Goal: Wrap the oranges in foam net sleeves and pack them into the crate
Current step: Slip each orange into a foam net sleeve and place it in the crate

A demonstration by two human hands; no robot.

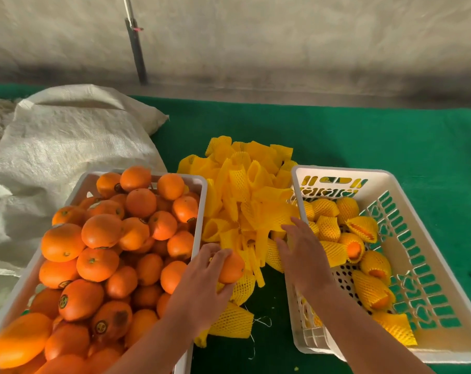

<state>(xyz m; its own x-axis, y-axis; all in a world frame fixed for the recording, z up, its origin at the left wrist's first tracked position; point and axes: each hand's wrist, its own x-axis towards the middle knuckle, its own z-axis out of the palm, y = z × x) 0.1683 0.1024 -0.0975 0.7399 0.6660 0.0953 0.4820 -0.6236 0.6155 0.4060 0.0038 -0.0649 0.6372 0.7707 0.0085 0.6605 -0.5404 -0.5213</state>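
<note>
The left hand (202,282) grips a bare orange (231,268) at six o'clock. At three o'clock of it, the right hand (302,255) reaches flat-fingered onto the sleeves (245,201).

left hand (204,279): fingers curled, gripping | right hand (302,249): fingers straight, spread, palm down

White plastic crate of bare oranges (137,182) cut off by left and bottom edges. Lower oranges buried. Right hand (302,252) hides part of the yellow foam net sleeve pile (245,201).
</note>
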